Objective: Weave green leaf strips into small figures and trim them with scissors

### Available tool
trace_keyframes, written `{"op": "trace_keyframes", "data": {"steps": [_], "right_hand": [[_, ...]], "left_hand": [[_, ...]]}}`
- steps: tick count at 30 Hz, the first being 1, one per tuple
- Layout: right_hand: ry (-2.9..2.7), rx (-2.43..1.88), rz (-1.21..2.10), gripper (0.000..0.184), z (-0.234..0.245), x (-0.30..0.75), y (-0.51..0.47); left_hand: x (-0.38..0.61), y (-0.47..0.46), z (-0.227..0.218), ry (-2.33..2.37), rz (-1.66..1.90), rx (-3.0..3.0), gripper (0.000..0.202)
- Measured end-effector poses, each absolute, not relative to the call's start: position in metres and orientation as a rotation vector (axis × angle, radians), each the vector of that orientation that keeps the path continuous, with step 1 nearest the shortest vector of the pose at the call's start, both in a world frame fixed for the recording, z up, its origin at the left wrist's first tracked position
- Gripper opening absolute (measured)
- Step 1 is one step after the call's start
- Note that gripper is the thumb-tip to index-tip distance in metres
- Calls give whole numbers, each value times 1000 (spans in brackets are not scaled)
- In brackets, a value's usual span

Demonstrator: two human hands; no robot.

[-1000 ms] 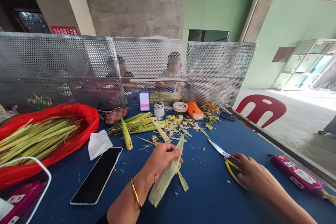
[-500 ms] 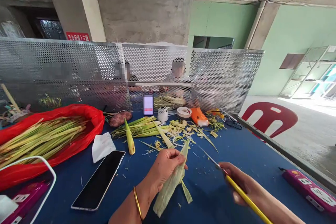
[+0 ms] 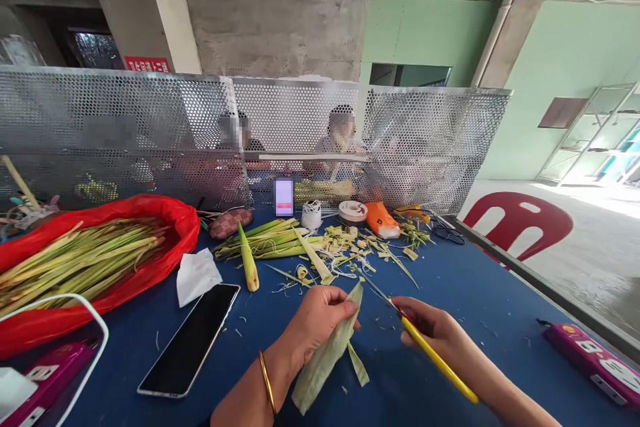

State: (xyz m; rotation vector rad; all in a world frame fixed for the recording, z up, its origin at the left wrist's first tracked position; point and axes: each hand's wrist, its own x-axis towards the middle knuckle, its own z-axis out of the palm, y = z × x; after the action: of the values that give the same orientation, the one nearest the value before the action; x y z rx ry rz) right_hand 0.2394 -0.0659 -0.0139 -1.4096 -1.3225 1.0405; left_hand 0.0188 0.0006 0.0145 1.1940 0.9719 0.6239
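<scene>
Husk strip: six o'clock in view, slanting.
Left hand: thumb and fingers pinch it near its upper end.
Right hand: fingers grasp scissors, at the strip's two o'clock.
Blade care: best hold the strip taut, thumb clear.

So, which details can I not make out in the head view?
In the head view:
Left hand: some fingers, hidden behind the pale leaf.
Scissors: part of the handles, covered by the right hand.
Red bag: its left part, cut off by the left edge.
Upright phone: screen content, too small.
</scene>
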Motion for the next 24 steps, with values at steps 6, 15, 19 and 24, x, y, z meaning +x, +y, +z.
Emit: {"op": "trace_keyframes", "data": {"steps": [6, 15, 19, 24], "right_hand": [[-922, -1192, 1182, 62, -23, 238, -70], [-720, -1079, 1212, 60, 1, 165, -80], [-621, -1089, 1011, 60, 6, 170, -70], [-853, -1101, 1006, 53, 19, 193, -52]], "left_hand": [[17, 2, 26, 978, 933, 967, 26], [20, -2, 27, 937, 1238, 758, 32], [13, 6, 29, 939, 1165, 789, 31], [0, 16, 35, 1218, 1565, 1383, 42]]}}
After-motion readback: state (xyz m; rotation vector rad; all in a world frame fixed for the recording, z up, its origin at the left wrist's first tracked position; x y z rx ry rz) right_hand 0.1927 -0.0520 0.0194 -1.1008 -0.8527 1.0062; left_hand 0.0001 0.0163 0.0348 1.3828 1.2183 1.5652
